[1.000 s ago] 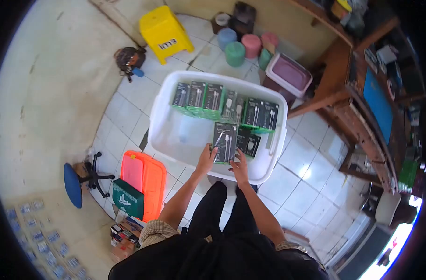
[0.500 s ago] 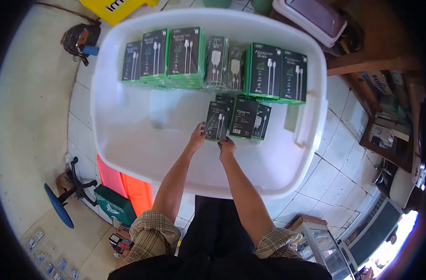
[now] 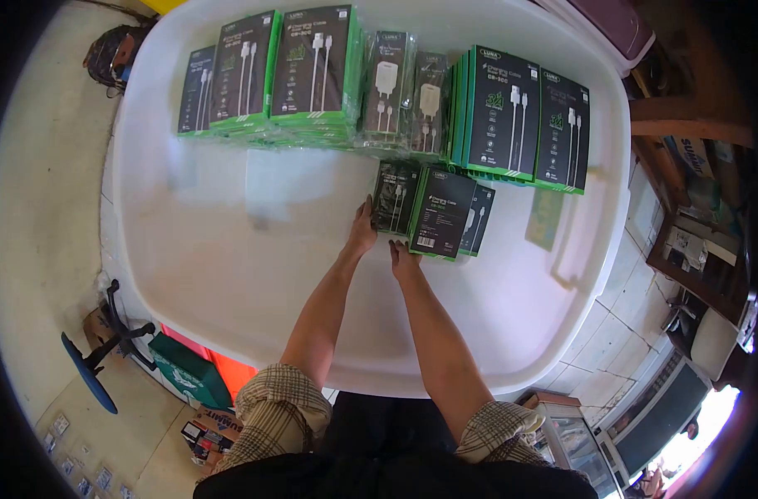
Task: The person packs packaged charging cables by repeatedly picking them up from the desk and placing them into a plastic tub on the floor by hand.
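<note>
A dark charging-cable box (image 3: 395,198) stands in a large white tub (image 3: 329,333). My left hand (image 3: 363,227) touches its left side, with the fingers along the edge. By its lower right corner is my right hand (image 3: 405,256), fingertips close to the box bottom; whether they press on it is hard to see. Right beside it stands a box with its printed back showing (image 3: 441,214), overlapping another box with a white charger picture (image 3: 477,220). Behind them, a row of green-edged boxes (image 3: 317,62) and clear-wrapped charger packs (image 3: 386,87) lines the tub's far side.
More cable boxes (image 3: 504,112) fill the tub's far right. Outside it are a blue office chair (image 3: 88,374), a dark green box (image 3: 188,370), an orange lid (image 3: 229,374), a wooden cabinet (image 3: 686,125) and a glass case (image 3: 570,432).
The view has come closer to the tub. The box between my hands has gone down and back, beside the box with the printed back. My hands have moved with it.
</note>
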